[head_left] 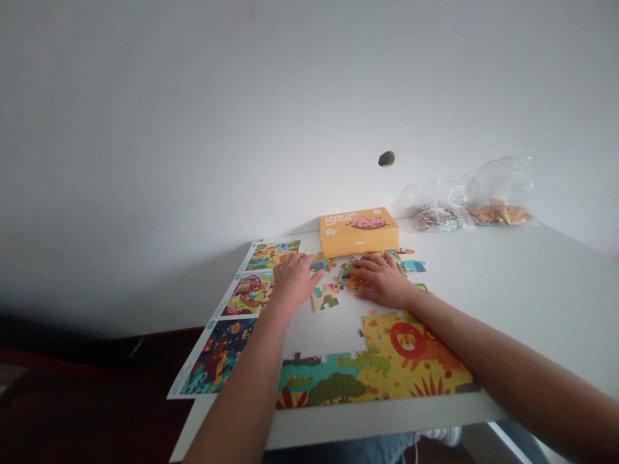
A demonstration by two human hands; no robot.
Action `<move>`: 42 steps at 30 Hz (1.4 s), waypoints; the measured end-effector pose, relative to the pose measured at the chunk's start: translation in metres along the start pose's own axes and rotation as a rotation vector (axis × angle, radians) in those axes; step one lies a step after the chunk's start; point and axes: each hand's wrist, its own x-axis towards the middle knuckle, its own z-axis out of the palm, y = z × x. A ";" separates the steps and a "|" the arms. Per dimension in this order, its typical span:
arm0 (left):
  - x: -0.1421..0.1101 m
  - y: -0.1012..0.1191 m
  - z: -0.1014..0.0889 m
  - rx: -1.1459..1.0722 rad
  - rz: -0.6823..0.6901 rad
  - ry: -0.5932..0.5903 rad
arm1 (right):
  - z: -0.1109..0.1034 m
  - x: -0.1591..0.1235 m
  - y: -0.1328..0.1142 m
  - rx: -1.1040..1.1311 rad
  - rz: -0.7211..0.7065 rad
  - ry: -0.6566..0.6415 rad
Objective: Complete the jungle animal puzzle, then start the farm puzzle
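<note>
Nearest me, the joined puzzle (pixel 374 370) is lying; beyond, a loose section (pixel 325 298) is sitting just right of my left grip (pixel 293 278), the nearer one, thumb standing apart; my right grip (pixel 384 283) is resting finger-spread, probably touching clustered pieces (pixel 344 273).

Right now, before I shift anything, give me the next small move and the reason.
Perhaps slide the cream-and-green puzzle piece with the left hand toward the joined lion-and-crocodile section and test its fit: the piece lies apart, close to that hand, and the section's upper edge shows exposed tabs.
</note>
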 end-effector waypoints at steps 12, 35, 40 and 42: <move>0.033 -0.043 0.050 -0.283 -0.057 0.075 | -0.011 0.001 0.002 0.123 -0.019 0.054; 0.027 -0.051 0.036 -0.178 -0.139 0.048 | -0.007 0.003 0.011 0.140 0.272 0.283; 0.022 -0.055 0.040 -0.142 -0.157 -0.130 | -0.009 0.003 0.010 0.155 0.250 0.269; 0.021 -0.054 0.040 -0.123 -0.149 -0.218 | -0.008 0.003 0.009 0.187 0.198 0.244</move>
